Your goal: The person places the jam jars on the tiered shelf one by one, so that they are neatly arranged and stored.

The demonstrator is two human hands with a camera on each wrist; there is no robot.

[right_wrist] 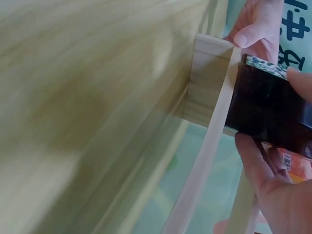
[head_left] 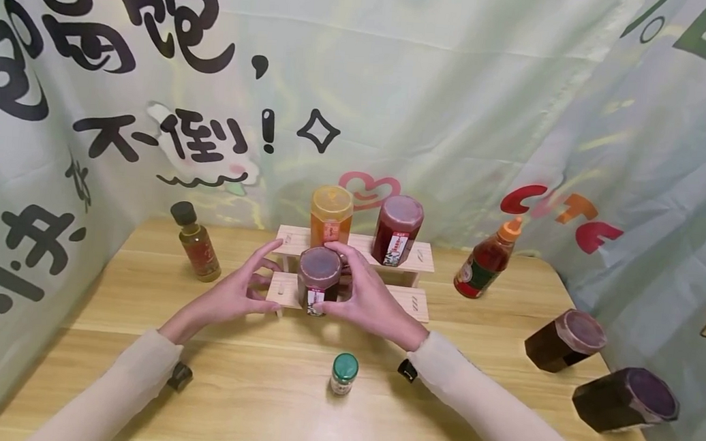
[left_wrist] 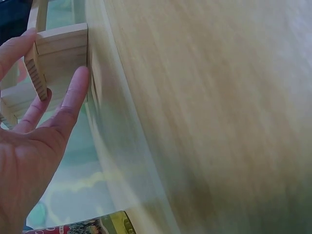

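Head view, near to far: a small green-capped bottle (head_left: 344, 373) stands at lower centre on the wooden table (head_left: 254, 405). Above it, mid-frame, the right hand (head_left: 367, 297) curls round a dark jar (head_left: 318, 279) standing on the lower step of a wooden stepped rack (head_left: 411, 301). The left hand (head_left: 234, 291) is spread just left of the jar, fingers straight, at the step's end; contact with the jar unclear. On the upper step: an orange jar (head_left: 331, 215) and a red jar (head_left: 397, 230).

Left wrist view alone shows the open palm (left_wrist: 29, 161) and fingertips against the rack's end wood (left_wrist: 58, 53). Right wrist view alone shows fingers (right_wrist: 253, 161) clamped on the jar's dark side (right_wrist: 268, 102). Both wrist views are blurred, with the table smeared. The jar's label is unreadable.
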